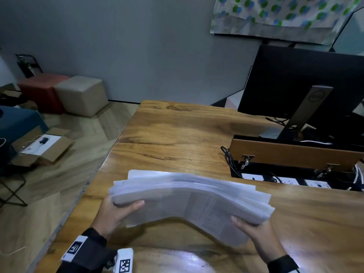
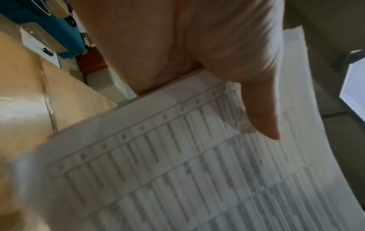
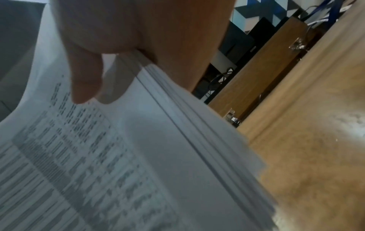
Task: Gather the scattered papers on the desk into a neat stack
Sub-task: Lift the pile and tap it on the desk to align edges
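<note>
Two hands gripping bowed paper stack [image 1: 189,196] over glossy wood desk [image 1: 187,138], left hand [image 1: 114,215] and right hand [image 1: 254,231] thumbs on top, wrist views show printed tables, layered sheet edges

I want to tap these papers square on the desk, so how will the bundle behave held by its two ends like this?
Probably floppy: the stack of papers arches between the left hand and right hand. Sheets likely slide, since edges already fan unevenly. It looks fairly thick in the right wrist view, so perhaps somewhat heavy.

Office: wooden desk [image 1: 177,134], monitor [image 1: 295,79], cable tray [image 1: 291,152], printed papers [image 1: 187,196].
</note>
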A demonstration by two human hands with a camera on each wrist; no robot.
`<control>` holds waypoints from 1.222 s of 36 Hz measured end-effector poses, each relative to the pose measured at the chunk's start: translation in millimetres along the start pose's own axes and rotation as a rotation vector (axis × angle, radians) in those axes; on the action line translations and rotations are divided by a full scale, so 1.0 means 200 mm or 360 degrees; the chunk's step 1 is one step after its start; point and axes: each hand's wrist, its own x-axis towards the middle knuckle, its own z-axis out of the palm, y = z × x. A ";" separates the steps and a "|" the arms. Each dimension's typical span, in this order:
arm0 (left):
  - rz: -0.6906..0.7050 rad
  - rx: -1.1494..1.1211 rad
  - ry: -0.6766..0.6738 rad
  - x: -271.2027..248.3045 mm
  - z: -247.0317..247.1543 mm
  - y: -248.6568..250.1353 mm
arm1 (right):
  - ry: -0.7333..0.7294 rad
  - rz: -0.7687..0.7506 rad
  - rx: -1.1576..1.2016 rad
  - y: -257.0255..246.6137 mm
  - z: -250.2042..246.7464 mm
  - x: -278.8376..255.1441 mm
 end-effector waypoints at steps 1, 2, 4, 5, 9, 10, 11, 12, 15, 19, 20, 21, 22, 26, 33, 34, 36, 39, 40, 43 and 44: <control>0.0012 0.0014 -0.0003 0.00 -0.01 0.00 | -0.0044 -0.0005 -0.0022 0.00 -0.01 0.00; 0.0022 0.0044 -0.0014 0.01 -0.01 0.00 | -0.0087 0.0005 -0.0039 0.01 -0.02 0.01; 0.0036 0.0112 -0.0047 0.00 0.00 0.00 | -0.0110 0.0056 -0.0076 0.02 -0.02 0.01; 0.0039 0.0121 -0.0049 0.00 0.00 0.00 | -0.0108 0.0071 -0.0075 0.02 -0.02 0.01; 0.0037 0.0103 -0.0015 0.00 -0.02 0.00 | -0.0085 0.0054 -0.0084 0.04 -0.03 0.01; 0.0046 0.0090 -0.0040 0.00 -0.02 0.00 | -0.0076 0.0065 -0.0080 0.04 -0.03 0.02; 0.0042 0.0093 -0.0077 0.00 -0.01 -0.01 | -0.0091 0.0086 -0.0072 0.04 -0.02 0.02; 0.0031 0.0098 -0.0104 0.00 0.00 -0.01 | -0.0107 0.0112 -0.0059 0.04 -0.01 0.02; -0.0006 0.0116 -0.0107 0.01 -0.01 -0.03 | -0.0131 0.0098 -0.0042 0.04 0.00 0.02; -0.0168 0.0159 -0.0254 0.02 -0.05 -0.07 | -0.0149 0.0189 0.0025 0.08 -0.04 0.04; -0.0234 0.0176 -0.0279 0.02 -0.04 -0.09 | -0.0163 0.0217 0.0022 0.09 -0.03 0.03; -0.0282 0.0185 -0.0286 0.01 -0.03 -0.11 | -0.0165 0.0230 0.0002 0.11 -0.01 0.03; -0.0306 0.0178 -0.0280 0.00 -0.02 -0.12 | -0.0140 0.0247 -0.0021 0.14 0.01 0.03; -0.0304 0.0099 -0.0152 0.00 0.04 -0.10 | 0.0040 0.0184 -0.0003 0.10 0.09 -0.01; 0.0115 -0.0038 0.0195 -0.03 0.10 0.13 | 0.0172 -0.0125 -0.0002 -0.07 0.09 -0.04; 0.0157 -0.0063 0.0205 -0.04 0.10 0.16 | 0.0180 -0.0140 0.0034 -0.08 0.08 -0.05; 0.0188 -0.0107 0.0214 -0.05 0.09 0.17 | 0.0179 -0.0130 0.0043 -0.07 0.06 -0.06; 0.0047 -0.0154 0.0163 -0.06 0.06 0.06 | 0.0083 0.0029 0.0074 0.01 0.02 -0.05; -0.0048 -0.0114 0.0183 -0.06 0.05 0.01 | 0.0026 0.0126 0.0047 0.06 0.00 -0.04; -0.0246 -0.0044 0.0285 -0.07 0.04 -0.14 | -0.0032 0.0327 -0.0031 0.14 0.01 -0.01; -0.0275 -0.0017 0.0297 -0.06 0.05 -0.17 | -0.0024 0.0309 -0.0069 0.15 0.02 -0.01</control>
